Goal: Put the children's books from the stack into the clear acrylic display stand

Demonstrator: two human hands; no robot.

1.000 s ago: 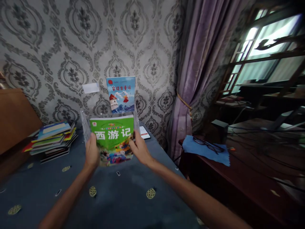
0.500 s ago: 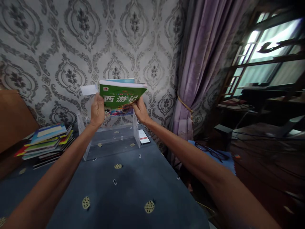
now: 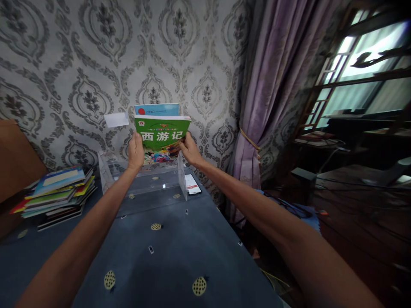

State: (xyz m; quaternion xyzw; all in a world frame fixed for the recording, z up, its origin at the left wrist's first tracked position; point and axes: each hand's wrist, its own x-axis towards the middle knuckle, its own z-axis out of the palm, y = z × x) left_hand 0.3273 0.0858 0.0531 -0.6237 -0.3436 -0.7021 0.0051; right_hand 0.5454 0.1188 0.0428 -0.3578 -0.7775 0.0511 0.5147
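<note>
Between my two hands is a green book (image 3: 162,128) with large white Chinese characters and a colourful picture on its cover. My left hand (image 3: 136,150) grips its left edge, fingers behind. My right hand (image 3: 190,149) holds the right edge near the lower corner. Behind the green book rises the top of a blue book (image 3: 162,109) with a red dot; what supports it is hidden. The books are upright over a clear acrylic rack (image 3: 183,179) on the table. Whether the green book's lower edge touches the rack I cannot tell.
A pile of books (image 3: 58,192) lies at the left of the dark blue patterned tablecloth (image 3: 173,265). A phone (image 3: 192,184) rests right of the rack. A white card (image 3: 116,119) shows before the wall. Glasses (image 3: 289,206) lie on blue cloth at the right.
The green book has come down slightly and turned more squarely toward me, both hands still on it. More of the blue book shows behind. The view has shifted a little.
</note>
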